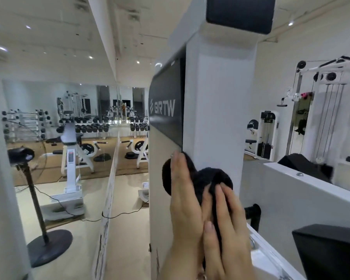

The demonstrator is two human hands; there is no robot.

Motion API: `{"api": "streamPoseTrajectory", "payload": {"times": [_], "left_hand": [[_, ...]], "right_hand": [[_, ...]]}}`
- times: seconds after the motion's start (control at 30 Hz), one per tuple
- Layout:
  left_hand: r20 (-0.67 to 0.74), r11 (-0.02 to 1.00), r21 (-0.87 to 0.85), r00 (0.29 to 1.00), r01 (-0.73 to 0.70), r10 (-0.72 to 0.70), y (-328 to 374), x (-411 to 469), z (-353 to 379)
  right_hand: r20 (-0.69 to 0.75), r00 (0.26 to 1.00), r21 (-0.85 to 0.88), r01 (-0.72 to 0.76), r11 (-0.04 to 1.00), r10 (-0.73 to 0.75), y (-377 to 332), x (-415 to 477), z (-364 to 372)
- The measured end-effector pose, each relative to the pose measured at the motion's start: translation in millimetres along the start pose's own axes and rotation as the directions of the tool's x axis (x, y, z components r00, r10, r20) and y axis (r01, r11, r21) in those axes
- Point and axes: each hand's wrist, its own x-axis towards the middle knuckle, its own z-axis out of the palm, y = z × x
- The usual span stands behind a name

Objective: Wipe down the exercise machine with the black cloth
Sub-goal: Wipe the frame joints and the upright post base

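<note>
Black cloth [208, 182] is bunched against the white upright post [216, 110] of the exercise machine [220, 81], just below the lower edge of the dark panel [166, 106] that carries white lettering. Both hands press on it. The left hand [185, 197] lies flat with fingers straight, reaching up along the post's left edge, its fingertips touching the bottom corner of the dark panel; part of the cloth bulges out to the left of this hand. The right hand [224, 227] lies beside it on the post's front face, fingers spread over the lower part of the cloth, pushing it onto the white surface. Neither hand closes a grip around the cloth: both are flat and released, palms holding it against the post.

A black pad [240, 14] sits at the top of the post. To the post's left, farther back, stand racks of dumbbells [89, 128] before a mirrored wall. To its right stands a white cable machine [329, 110].
</note>
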Motion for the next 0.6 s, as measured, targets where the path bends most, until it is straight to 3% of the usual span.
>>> {"api": "streamPoseTrajectory", "payload": {"times": [0.1,0.2,0.33,0.4,0.5,0.6], "left_hand": [[-0.029,0.991,0.02,0.99,-0.134,0.135,11.4,46.6,4.0],[-0.016,0.994,-0.021,0.994,-0.11,0.11,35.3,101.2,2.7],[0.006,0.987,-0.104,0.993,-0.121,0.122,59.6,158.8,-1.2],[0.003,0.984,-0.134,0.993,-0.114,0.115,57.6,154.8,-2.3],[0.024,0.997,-0.022,0.997,-0.079,0.08,41.6,112.9,-2.0],[0.073,0.998,-0.032,0.996,-0.052,0.055,36.5,91.3,-8.4]], "right_hand": [[-0.009,0.995,0.006,0.099,0.995,-0.099,-6.2,44.4,2.8],[-0.022,0.98,0.022,0.198,0.98,-0.198,-13.9,97.8,-2.1],[-0.042,0.966,-0.085,0.249,0.965,-0.254,-27.1,162.0,-9.2],[-0.017,0.956,-0.127,0.288,0.949,-0.292,-19.5,159.3,-11.5],[0.0,0.973,-0.111,0.228,0.967,-0.23,10.2,117.3,-10.7],[-0.046,0.981,-0.144,0.182,0.973,-0.19,17.7,96.9,-2.1]]}}
